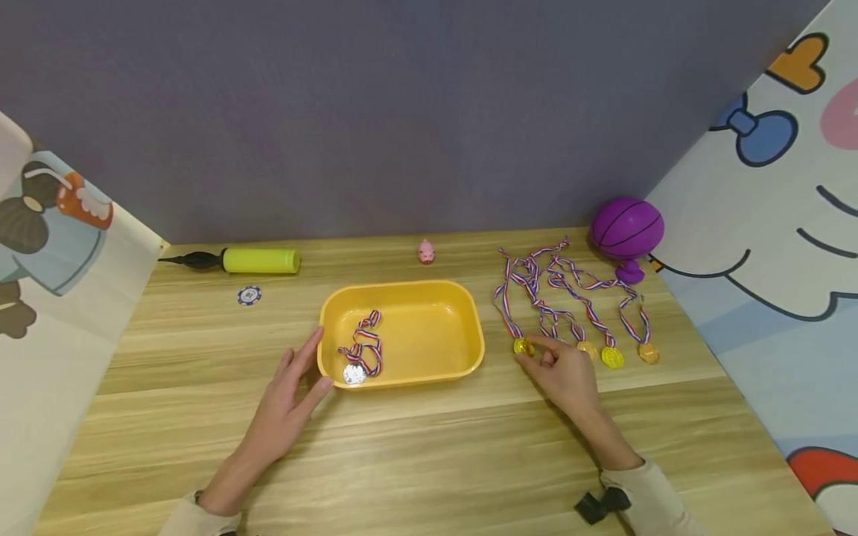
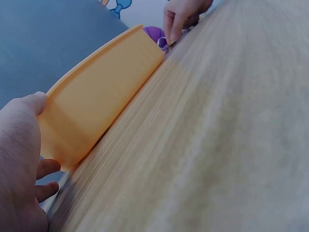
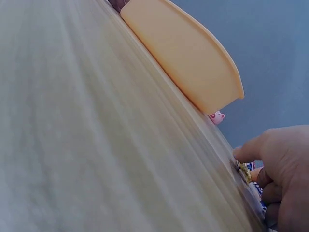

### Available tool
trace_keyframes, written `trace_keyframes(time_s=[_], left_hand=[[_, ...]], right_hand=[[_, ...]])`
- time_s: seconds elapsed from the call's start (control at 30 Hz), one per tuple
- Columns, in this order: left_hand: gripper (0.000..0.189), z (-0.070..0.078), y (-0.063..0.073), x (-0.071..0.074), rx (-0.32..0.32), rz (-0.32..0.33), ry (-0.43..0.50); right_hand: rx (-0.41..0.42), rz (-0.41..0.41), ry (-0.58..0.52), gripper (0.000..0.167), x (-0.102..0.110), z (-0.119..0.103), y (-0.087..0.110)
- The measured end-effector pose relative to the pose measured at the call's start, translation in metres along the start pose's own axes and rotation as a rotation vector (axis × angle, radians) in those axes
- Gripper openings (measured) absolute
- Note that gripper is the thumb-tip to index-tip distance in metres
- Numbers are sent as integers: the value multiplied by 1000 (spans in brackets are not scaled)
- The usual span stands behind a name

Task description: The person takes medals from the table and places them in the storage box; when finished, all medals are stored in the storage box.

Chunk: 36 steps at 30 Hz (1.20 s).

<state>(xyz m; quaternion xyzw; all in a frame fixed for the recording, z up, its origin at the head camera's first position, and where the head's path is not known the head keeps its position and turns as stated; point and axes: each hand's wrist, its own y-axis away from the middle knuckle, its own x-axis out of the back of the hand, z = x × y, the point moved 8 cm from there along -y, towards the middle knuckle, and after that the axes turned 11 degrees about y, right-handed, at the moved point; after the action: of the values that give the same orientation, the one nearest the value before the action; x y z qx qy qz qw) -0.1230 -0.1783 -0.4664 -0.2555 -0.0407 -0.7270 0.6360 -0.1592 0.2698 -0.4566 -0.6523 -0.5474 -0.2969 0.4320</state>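
My left hand (image 1: 284, 406) rests its fairly straight fingers against the left end of a yellow plastic tray (image 1: 425, 327), the thumb near the front corner. Inside the tray, at its left, lies a silver medal (image 1: 354, 374) with a crumpled striped ribbon (image 1: 367, 346). To the right of the tray, my right hand (image 1: 566, 372) pinches a gold medal (image 1: 520, 347) between thumb and index finger, low at the table. Its red, white and blue ribbon (image 1: 504, 305) stretches away behind it. More gold medals (image 1: 612, 357) with tangled ribbons lie just right of that hand.
A purple toy basketball (image 1: 628, 228) stands in the back right corner. Along the back are a small pink pig (image 1: 426, 251) and a yellow-green hand pump (image 1: 260, 260) with a black nozzle. A blue-and-white chip (image 1: 249, 295) lies in front of the pump. Partition walls enclose the table (image 1: 429, 461).
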Motion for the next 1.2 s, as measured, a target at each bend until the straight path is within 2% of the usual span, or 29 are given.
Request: trace_keyframes(time_s=[0.13,0.37,0.6,0.87,1.2], left_hand=[[76,0,0,1,0,5,-6],[77,2,-2,1,-26,10,-2],[77,1,-2,1,-18,8,-8],[77,-1,-1,-1,-18,8,-13],[77,-1,0,-1,-6,6,-10]], right_hand=[[20,54,-45,30,3,-3,1],[78,224,-69,30,21,-10,-3],[150,304,-110,29,38,-16,-10],[194,313,-74,30,51,-30,-24],[157,265,-104,26,64,-41,-52]])
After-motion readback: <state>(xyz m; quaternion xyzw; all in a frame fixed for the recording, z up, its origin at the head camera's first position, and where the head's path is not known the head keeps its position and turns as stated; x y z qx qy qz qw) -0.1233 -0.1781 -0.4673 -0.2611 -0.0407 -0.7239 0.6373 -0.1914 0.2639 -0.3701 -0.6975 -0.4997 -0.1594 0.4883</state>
